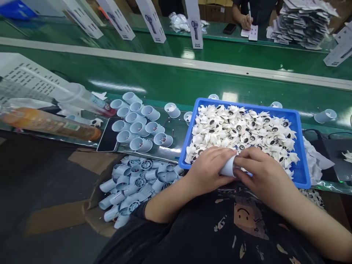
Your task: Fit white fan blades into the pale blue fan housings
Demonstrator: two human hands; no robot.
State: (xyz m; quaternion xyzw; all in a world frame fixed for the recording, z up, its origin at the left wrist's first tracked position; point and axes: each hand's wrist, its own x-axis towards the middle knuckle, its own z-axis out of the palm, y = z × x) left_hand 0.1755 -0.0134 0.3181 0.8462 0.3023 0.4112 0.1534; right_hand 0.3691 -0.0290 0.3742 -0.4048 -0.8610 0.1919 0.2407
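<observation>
My left hand (210,168) is closed around a pale blue plastic tube (228,168), held just in front of the near edge of a blue tray (301,154). My right hand (260,169) meets it from the right, fingers pinched at the tube's open end; what they hold there is hidden. The tray is heaped with white fan impellers (242,128) with dark centres. A stack of finished pale blue tubes (139,123) lies to the left on the bench. Below it a cardboard box (93,198) holds several more tubes (134,183).
A green conveyor belt (176,80) runs across behind the tray, with loose tubes (325,116) on it. White product boxes (194,24) stand beyond. A person (249,16) writes on paper at the far side beside a pile of leaflets (302,22). Bottles (49,123) lie at the left.
</observation>
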